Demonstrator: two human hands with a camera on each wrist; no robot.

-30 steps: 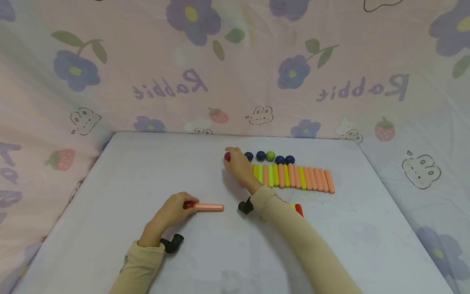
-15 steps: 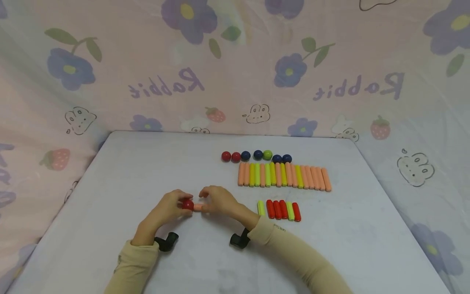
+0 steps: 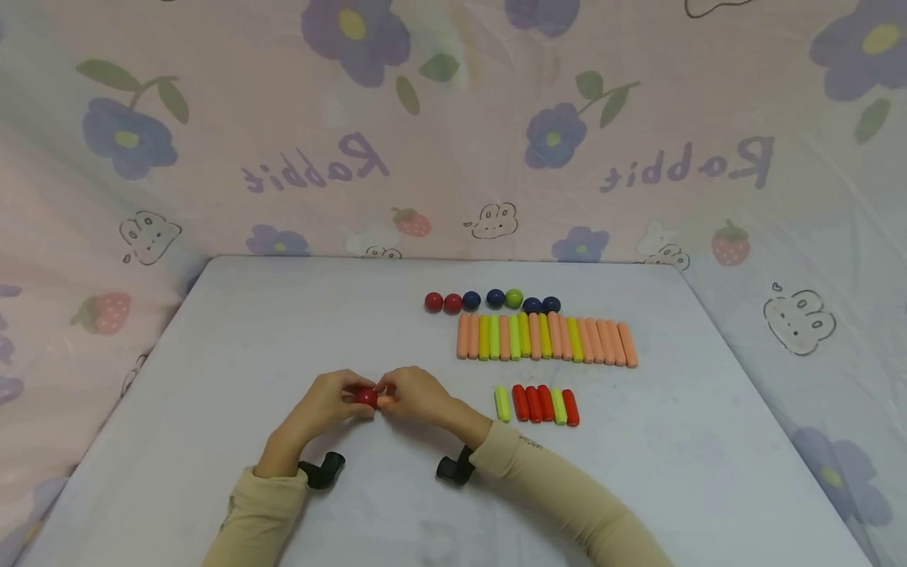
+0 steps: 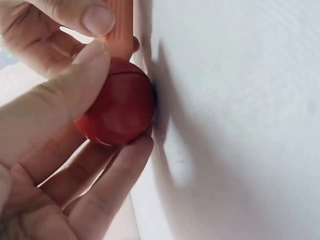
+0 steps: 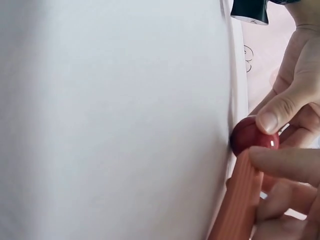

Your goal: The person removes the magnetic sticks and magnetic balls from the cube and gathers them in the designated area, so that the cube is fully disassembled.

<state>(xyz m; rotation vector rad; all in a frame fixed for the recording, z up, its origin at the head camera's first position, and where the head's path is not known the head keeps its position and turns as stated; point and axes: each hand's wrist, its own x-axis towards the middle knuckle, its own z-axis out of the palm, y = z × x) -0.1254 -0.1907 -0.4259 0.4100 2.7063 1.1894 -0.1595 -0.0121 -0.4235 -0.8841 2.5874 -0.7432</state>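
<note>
Between thumb and fingers, my left hand (image 3: 322,403) pinches a red ball (image 4: 122,107) just above or on the white table. My right hand (image 3: 423,399) grips a ridged orange stick (image 5: 239,202) near its end by the ball. In both wrist views the stick's end meets the ball; whether it is seated inside cannot be made out. A thin seam runs round the ball near the stick. Most of the stick is hidden behind my right hand in the head view.
Behind my right hand lies a row of red, blue and green balls (image 3: 513,298). In front of it is a long row of orange and yellow-green sticks (image 3: 505,339). Short red and yellow-green sticks (image 3: 533,403) lie closer, right of my right hand. A patterned cloth (image 3: 453,181) hangs behind the table.
My right hand has come from the row of balls at the back down to the orange stick and now grips it. The left hand has stayed at the red ball.
</note>
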